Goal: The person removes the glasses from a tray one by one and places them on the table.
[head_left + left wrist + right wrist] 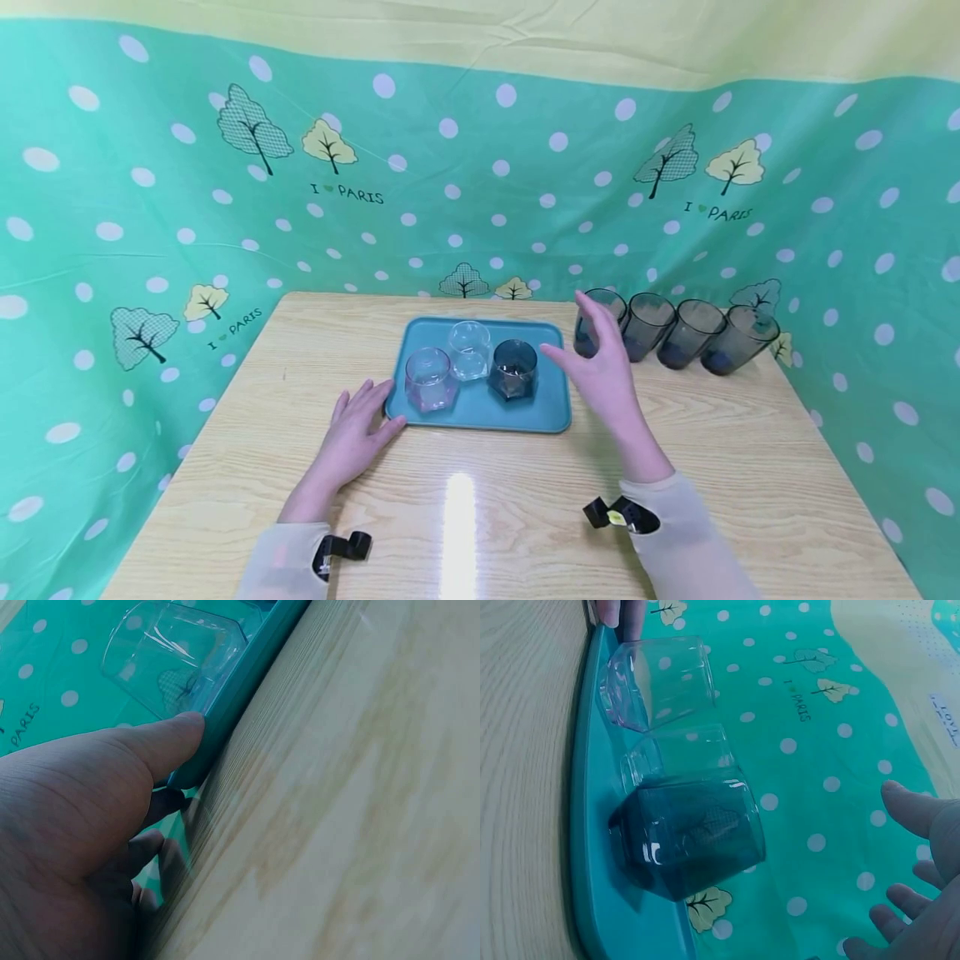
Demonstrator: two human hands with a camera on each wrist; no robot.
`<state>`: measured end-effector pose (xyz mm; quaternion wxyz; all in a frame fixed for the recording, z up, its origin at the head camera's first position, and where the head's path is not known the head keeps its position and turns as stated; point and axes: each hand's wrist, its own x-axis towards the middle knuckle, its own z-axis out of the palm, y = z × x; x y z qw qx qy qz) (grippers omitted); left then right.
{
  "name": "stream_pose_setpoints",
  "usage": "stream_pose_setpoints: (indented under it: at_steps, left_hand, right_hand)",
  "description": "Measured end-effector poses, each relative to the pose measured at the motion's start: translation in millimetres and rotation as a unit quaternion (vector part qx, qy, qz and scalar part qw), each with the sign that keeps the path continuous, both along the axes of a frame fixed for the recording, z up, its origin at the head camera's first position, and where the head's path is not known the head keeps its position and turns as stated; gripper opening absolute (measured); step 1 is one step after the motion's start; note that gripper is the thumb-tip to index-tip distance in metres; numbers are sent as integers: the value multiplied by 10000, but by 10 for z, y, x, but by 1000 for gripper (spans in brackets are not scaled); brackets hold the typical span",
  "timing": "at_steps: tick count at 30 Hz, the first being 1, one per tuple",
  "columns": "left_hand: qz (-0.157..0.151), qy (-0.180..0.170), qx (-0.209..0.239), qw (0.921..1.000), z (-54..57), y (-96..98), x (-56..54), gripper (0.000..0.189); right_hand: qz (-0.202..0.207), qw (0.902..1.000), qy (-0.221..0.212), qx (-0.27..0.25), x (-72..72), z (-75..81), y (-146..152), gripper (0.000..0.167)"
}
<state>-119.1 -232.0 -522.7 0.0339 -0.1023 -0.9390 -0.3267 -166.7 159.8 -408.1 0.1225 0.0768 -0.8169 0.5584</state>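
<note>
Our left hand is pinching the blue rectangular tray by its near-left corner; our right hand is hovering empty, thumb spread wide!

There it is, "I PARIS" with a small heart between, three times across the dotted cloth! The right wrist view catches "LOV" on its pale band.

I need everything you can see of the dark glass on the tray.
The dark glass is smoky and see-through, with a round open rim and a faceted lower body; it looks like glass or plastic. It stands upright on the blue tray, right of the colourless glass; whether those two touch is unclear. The right hand is beside it but apart.
</note>
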Motion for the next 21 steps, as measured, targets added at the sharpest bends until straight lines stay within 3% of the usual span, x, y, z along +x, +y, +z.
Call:
stream_pose_setpoints:
  at_steps: [21]
  left_hand:
    - [-6,31,3,10000,3,4,13,73]
  right_hand:
    - [483,9972,-539,191,-47,-331,-321,92]
